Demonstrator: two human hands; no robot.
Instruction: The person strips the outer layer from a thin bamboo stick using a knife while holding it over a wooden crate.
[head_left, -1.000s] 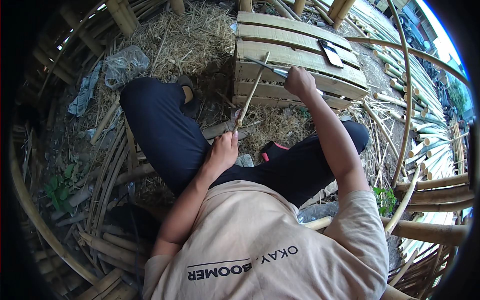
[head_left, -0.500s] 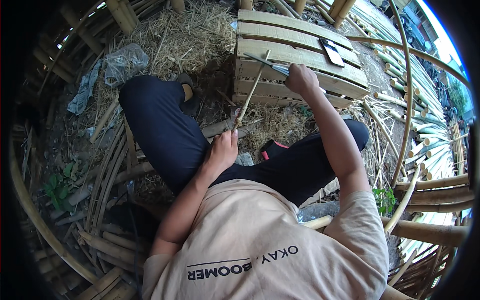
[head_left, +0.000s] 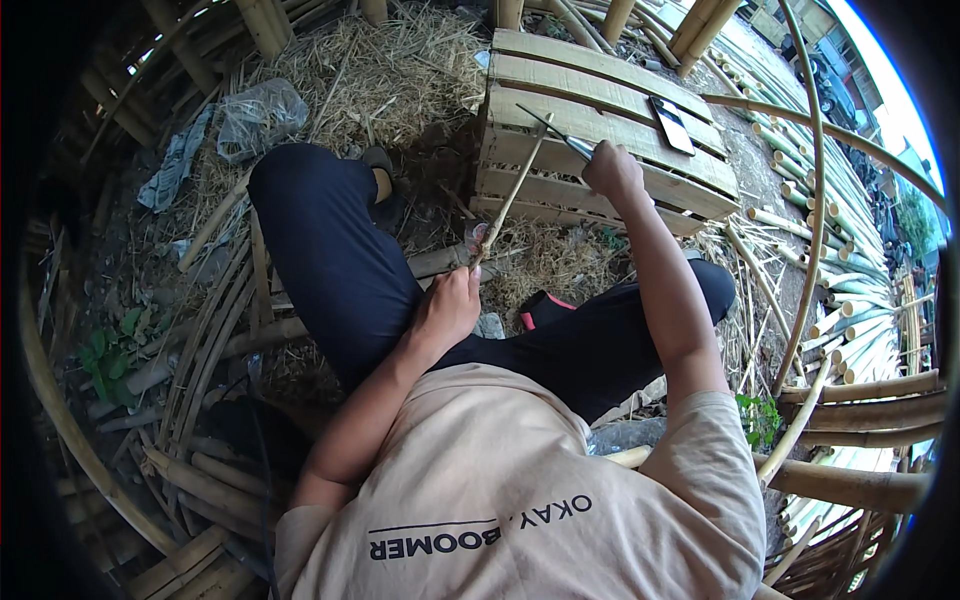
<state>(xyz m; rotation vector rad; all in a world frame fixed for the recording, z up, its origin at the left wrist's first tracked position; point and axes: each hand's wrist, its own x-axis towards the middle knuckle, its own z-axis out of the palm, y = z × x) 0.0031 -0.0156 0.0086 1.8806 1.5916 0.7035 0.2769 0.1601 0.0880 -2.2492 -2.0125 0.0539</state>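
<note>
One knife [head_left: 572, 143], one stick [head_left: 515, 190]

Left hand [head_left: 450, 308] clamps the stick's near end, tip toward 1 o'clock by the crate [head_left: 570, 85]; right hand [head_left: 613, 172] grips the knife. Knife's slid tipward, so that stroke looks nearly spent.

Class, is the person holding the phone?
No, the phone lies on the wooden crate, while the left hand holds a stick and the right hand a tool.
</note>
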